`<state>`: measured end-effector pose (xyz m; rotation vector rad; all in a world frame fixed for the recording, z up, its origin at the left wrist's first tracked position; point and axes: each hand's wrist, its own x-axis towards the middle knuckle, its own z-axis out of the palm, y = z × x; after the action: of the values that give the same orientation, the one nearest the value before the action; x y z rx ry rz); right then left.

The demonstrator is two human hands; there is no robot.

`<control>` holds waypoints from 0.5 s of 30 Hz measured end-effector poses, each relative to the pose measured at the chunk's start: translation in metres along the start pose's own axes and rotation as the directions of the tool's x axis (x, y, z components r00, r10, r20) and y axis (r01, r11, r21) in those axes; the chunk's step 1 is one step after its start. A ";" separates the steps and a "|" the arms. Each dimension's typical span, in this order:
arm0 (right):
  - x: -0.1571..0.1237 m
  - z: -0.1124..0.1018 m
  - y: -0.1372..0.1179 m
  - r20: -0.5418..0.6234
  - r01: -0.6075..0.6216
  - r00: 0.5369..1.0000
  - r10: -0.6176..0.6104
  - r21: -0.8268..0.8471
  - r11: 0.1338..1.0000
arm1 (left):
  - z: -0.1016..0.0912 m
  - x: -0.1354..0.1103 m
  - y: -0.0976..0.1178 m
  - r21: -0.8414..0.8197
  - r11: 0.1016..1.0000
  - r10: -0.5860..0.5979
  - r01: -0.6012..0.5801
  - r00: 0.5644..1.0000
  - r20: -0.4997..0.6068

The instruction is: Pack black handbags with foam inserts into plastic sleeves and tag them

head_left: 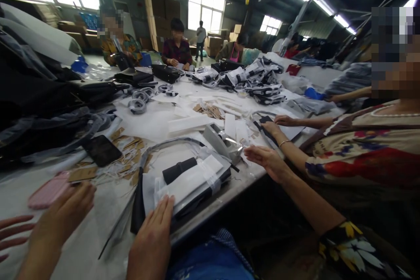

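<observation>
My right hand (154, 236) lies flat, fingers stretched out, on the near end of a black item wrapped in white paper and clear plastic (193, 179) at the table's front edge. A grey strap (170, 143) loops out from that bundle. My left hand (64, 214) rests on the white table (98, 227) with its fingers curled under, next to a pink phone (49, 190) and a brown card tag (82, 174). What the curled fingers hold, if anything, is hidden.
Fingers of another hand (13, 232) reach in at the far left. A co-worker's hand (265, 159) hovers by a grey tape dispenser (223, 140). A black phone (101, 149), loose brown tags (129, 144), dark bags (39, 109) and several seated people surround the table.
</observation>
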<state>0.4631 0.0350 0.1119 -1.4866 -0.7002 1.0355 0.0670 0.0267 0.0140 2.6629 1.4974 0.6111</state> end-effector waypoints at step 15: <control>0.034 -0.018 0.076 -0.104 0.115 0.983 -0.150 -0.285 0.952 | -0.017 0.004 0.007 -0.068 0.998 0.013 -0.012 1.000 0.022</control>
<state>0.4851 0.0427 0.0303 -1.7042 -0.8706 0.7556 0.0685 0.0235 0.0323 2.6211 1.4289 0.6195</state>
